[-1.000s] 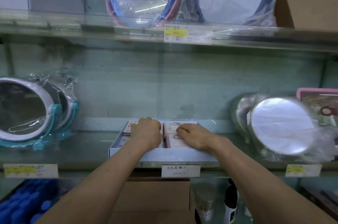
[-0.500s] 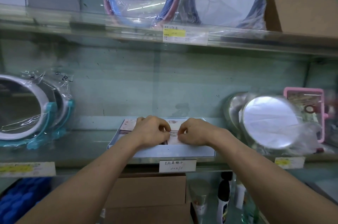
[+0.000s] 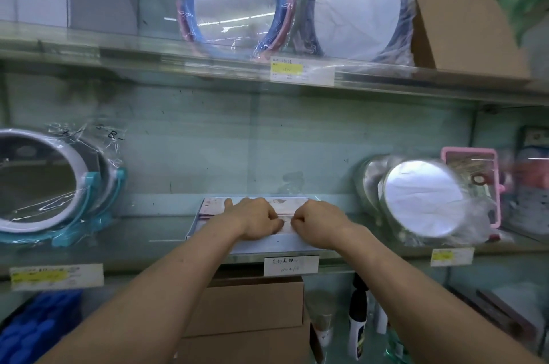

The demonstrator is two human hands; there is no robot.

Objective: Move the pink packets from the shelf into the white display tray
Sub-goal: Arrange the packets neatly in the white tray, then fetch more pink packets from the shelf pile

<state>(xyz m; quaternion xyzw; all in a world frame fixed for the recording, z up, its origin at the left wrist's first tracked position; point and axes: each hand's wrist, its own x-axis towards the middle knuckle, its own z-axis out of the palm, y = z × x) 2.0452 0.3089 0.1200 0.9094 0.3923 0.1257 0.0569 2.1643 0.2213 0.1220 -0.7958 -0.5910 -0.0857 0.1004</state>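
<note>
Left hand [image 3: 255,219] and right hand [image 3: 319,222], fingers curled, meet mid-tray, each pinching the pink packets [image 3: 285,204] directly beneath them; these lie inside the white tray [image 3: 276,243] at the front edge of the shelf [image 3: 133,244].

White display tray [image 3: 267,244] — shallow, rectangular, low-walled — sits square at the front edge of the glass shelf [image 3: 142,230]. Pale pink packets [image 3: 214,205] lie flat inside it, printed faces up — only partly visible.
</note>
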